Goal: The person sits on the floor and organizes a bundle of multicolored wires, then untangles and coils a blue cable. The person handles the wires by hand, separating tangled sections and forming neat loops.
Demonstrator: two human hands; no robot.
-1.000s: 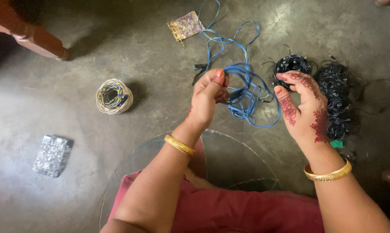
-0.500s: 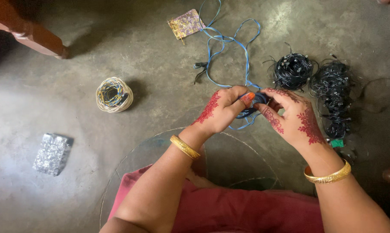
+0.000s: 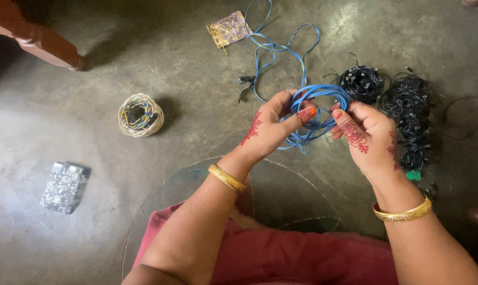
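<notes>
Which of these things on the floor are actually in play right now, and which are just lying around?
In play:
left hand
right hand
blue cable, coil gripped in both hands, its loose end trailing over the floor

Lying about:
white wire coil
two black wire bundles
patterned pouch
silver foil packet

Bare grey concrete floor [image 3: 91, 237], sunlit patches

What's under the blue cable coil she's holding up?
Under the blue cable coil, held by the left hand and right hand, bare grey floor shows through the loops. The hands cover the floor directly beneath them.
</notes>
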